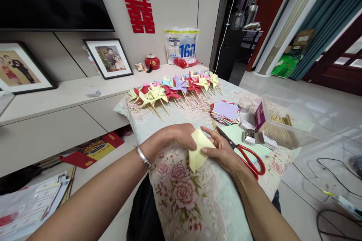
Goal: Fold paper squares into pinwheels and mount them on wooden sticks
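A pale yellow sheet of paper (200, 150), with cut or folded edges, is held up between both hands above the flowered tablecloth. My left hand (181, 135), below a silver bangle, is closed on the paper's left edge. From the other side my right hand (222, 150) pinches it, thumb on the front. Just right of that hand lie scissors with red handles (250, 160), their blades partly behind my fingers. Beyond them is a stack of coloured paper squares (225, 112). Finished paper pinwheels on sticks (178, 86) lie in a row at the table's far side.
A clear plastic box of sticks (283, 124) stands at the right edge, with a small open box of metal fasteners (249, 136) beside it. Framed photos (111, 60), a red jar (152, 62) and a bag of cups (181, 47) stand on the cabinet. Cables (333, 214) lie on the floor.
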`<action>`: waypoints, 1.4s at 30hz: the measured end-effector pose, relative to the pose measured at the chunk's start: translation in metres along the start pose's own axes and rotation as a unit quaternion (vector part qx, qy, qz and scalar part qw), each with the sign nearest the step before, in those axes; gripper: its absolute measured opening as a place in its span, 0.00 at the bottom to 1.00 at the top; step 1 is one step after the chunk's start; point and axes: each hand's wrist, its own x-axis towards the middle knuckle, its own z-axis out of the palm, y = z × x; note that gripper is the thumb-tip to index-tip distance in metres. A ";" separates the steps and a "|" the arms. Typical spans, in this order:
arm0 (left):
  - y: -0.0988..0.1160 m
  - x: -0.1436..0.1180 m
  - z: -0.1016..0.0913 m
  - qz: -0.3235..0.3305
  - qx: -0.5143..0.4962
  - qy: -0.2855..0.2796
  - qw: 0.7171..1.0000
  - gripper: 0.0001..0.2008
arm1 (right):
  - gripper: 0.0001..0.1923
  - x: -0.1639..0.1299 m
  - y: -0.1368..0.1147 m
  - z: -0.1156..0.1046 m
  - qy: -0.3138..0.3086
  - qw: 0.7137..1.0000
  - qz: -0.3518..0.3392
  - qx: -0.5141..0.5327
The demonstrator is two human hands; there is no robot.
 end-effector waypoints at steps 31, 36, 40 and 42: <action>-0.004 -0.009 0.006 0.010 -0.208 0.229 0.951 0.34 | 0.47 0.006 0.004 0.002 0.098 0.993 -0.068 0.007; -0.018 -0.021 0.050 -0.047 -0.378 0.260 0.887 0.26 | 0.46 0.007 0.005 0.003 0.136 0.984 -0.115 0.023; -0.016 -0.018 0.080 -0.001 -0.504 0.225 0.834 0.17 | 0.48 0.007 0.004 0.006 0.131 0.986 -0.101 0.004; -0.012 -0.012 0.087 0.000 -0.545 0.222 0.809 0.16 | 0.48 0.006 0.002 0.009 0.127 0.987 -0.093 -0.015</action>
